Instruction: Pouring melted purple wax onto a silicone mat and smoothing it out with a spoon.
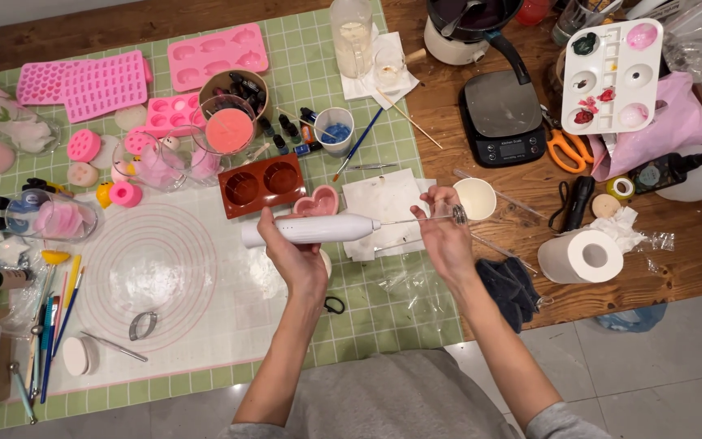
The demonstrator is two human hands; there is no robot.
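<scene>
White plastic and slim, the handheld battery frother (306,230) is held level above the tabletop (481,268), over the edge of the translucent silicone work mat (164,284). The left hand (290,248) is clamped around its body from below, while the right hand (444,236) pinches the thin wire shaft close to the small coiled whisk head (458,214); the two hands sit well apart along the tool. It looks as though the whisk end is being checked or cleaned, so a fitting next move would call for a light, steady pinch that leaves the thin wire unbent. Just beyond the whisk head stands a small white paper cup (475,197), and a crumpled white paper towel (383,207) lies under the shaft. A pink heart-shaped mould (317,201) and a brick-red two-cavity silicone mould (262,184) sit behind the tool. Farther right are a black kitchen scale (501,118), orange-handled scissors (566,149), a white paint palette (611,73) and a white paper roll (582,256). No package lettering is legible.
</scene>
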